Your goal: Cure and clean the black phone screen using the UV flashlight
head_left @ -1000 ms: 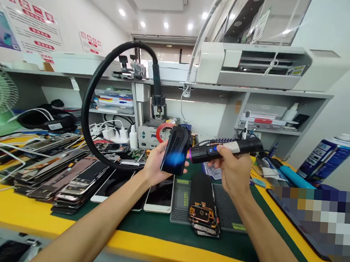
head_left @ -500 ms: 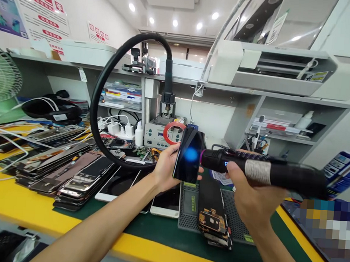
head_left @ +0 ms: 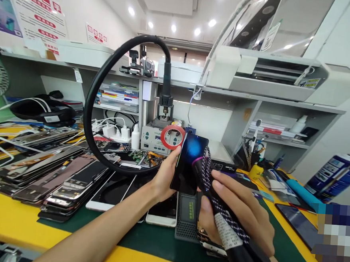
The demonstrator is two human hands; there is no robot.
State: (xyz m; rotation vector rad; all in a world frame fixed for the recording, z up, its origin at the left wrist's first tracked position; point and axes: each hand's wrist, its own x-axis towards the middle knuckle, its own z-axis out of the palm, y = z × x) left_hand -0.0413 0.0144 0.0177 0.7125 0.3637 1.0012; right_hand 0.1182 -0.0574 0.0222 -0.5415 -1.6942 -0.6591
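My left hand (head_left: 166,177) is wrapped round the left edge of a dark smartphone (head_left: 185,173), which stands tilted upright above the bench with its glossy face towards me. A round blue glow lies on the upper part of that face. In my right hand (head_left: 247,212) is a black flashlight (head_left: 208,185) with a white label and a patterned cord along its body. Its purple-ringed head points up and left, close to the phone; whether they touch I cannot tell. Below, a stack of phone parts (head_left: 213,247) lies partly hidden behind my right hand.
Stacks of phone screens (head_left: 69,191) fill the left side. White-framed phones (head_left: 161,219) lie on the green mat (head_left: 143,240). A black hose (head_left: 90,101) loops over the bench. Red tape (head_left: 163,136) stands behind the phone, and a blue can (head_left: 335,174) stands right.
The flashlight has swung from lying level at the right to slanting up from the lower right. The blue glow has shifted slightly up. My left hand still holds the phone.
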